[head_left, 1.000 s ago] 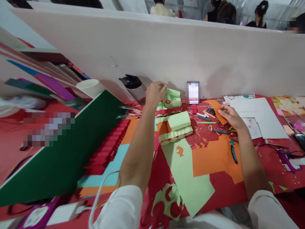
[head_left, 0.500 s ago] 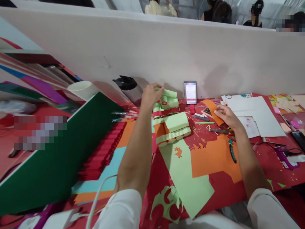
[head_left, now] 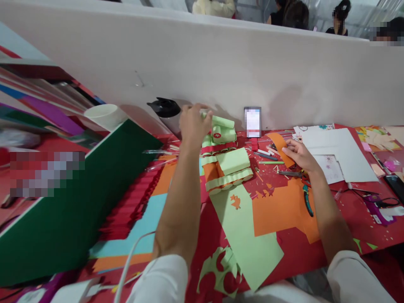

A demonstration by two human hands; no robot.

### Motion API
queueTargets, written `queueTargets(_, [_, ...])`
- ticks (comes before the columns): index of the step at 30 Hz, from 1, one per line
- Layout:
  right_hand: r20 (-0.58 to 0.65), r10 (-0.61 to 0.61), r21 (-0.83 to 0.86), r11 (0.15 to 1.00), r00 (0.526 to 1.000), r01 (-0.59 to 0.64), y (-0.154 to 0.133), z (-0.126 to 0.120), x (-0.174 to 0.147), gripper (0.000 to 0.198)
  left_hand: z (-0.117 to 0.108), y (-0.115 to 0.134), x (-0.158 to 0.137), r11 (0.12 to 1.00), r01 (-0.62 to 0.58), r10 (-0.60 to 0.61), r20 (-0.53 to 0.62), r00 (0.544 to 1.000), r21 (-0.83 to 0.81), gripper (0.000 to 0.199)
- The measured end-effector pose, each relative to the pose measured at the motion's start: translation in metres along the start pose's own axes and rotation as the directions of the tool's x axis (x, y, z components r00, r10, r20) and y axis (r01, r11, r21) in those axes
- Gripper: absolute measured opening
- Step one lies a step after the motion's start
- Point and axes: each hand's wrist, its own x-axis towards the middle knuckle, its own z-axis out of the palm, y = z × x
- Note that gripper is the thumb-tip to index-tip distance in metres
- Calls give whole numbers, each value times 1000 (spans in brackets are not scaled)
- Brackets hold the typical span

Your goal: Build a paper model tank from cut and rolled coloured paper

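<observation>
My left hand (head_left: 194, 124) is over the far left end of a light green paper model (head_left: 225, 134) shaped like a tank. Its fingers are bent and apart, and a bit of green paper shows between them; whether they touch it I cannot tell. A red round badge with a star is on the model. Just nearer stands another green and orange paper model (head_left: 233, 162) with scalloped sides. My right hand (head_left: 299, 155) pinches a curled orange paper strip (head_left: 279, 145) above the scissors (head_left: 288, 173).
Orange paper (head_left: 279, 210) and green paper (head_left: 249, 240) cover the red table, with star-shaped scraps. Pliers (head_left: 307, 201) lie at the right. A phone (head_left: 253, 122) leans on the white partition (head_left: 221, 71). At the left are a dark-lidded bottle (head_left: 164, 108) and a green board (head_left: 94, 189).
My left hand has shifted left from the green roll on top of the model, its fingers now more apart. The right hand still has the orange strip, almost unmoved.
</observation>
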Motion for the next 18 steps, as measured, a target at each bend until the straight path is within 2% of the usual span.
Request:
queueTargets(2, [-13, -9, 12, 1000, 1000, 9, -4, 5, -1, 37, -5, 18, -20, 1000, -6, 7, -37, 999, 14, 29])
queueTargets(4, [-51, -30, 25, 999, 998, 32, -8, 12, -2, 41, -3, 38, -47, 998, -47, 52, 118, 992, -37, 24])
queueTargets(5, [-75, -46, 32, 998, 996, 49, -10, 16, -2, 43, 0, 48, -62, 992, -75, 97, 242, 965, -99, 25])
queueTargets(6, [-99, -66, 38, 997, 993, 70, -12, 20, -2, 44, 6, 59, -77, 974, -86, 165, 393, 905, -211, 29])
queueTargets(7, [-124, -93, 39, 994, 988, 99, -13, 24, -2, 44, 13, 68, -91, 952, -64, 211, 490, 846, -300, 31])
queueTargets(8, [-151, -126, 35, 991, 981, 133, -14, 28, -2, 44, 21, 77, -104, 929, -24, 242, 555, 796, -369, 33])
queueTargets(10, [-193, -199, 8, 979, 961, 205, -14, 36, 0, 42, 37, 90, -123, 886, 46, 285, 619, 732, -462, 33])
queueTargets(11, [-202, -236, -11, 971, 951, 239, -14, 40, 0, 41, 44, 93, -128, 868, 61, 307, 629, 714, -493, 33])
queueTargets(13, [-179, -275, -44, 961, 945, 271, -13, 45, 0, 41, 54, 95, -133, 843, 75, 314, 602, 734, -533, 32])
queueTargets(15, [-125, -257, -67, 966, 958, 251, -13, 49, 0, 40, 57, 92, -133, 821, 113, 293, 584, 757, -560, 30])
queueTargets(18, [-53, -220, -102, 971, 974, 214, -16, 48, -2, 36, 54, 84, -129, 804, 178, 255, 600, 759, -567, 28])
